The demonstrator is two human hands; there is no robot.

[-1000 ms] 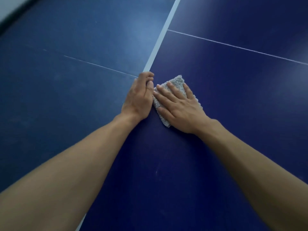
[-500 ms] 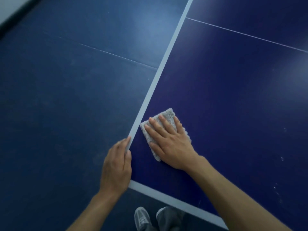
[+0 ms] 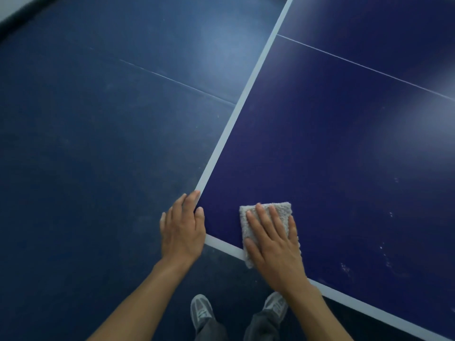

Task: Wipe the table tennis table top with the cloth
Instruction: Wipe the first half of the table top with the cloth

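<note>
Grey shoes (image 3: 200,311) stand on the floor below the blue surface (image 3: 332,143). The left hand (image 3: 183,232) rests on its corner and the right hand (image 3: 273,244) presses the folded cloth (image 3: 278,210) at the near edge, fingers (image 3: 261,215) of both hands straight.

Bare forearms (image 3: 147,299), grey sneakers (image 3: 201,311), dark trousers (image 3: 261,326)

Light is dim and blue-tinted overall. Soft glare patch on the floor (image 3: 221,45) at 12 o'clock, and a second on the table (image 3: 408,124) at 2 o'clock. Darkest from 7 to 9 o'clock. Table lines bow slightly outward, showing wide-angle distortion. Detail is soft throughout.
</note>
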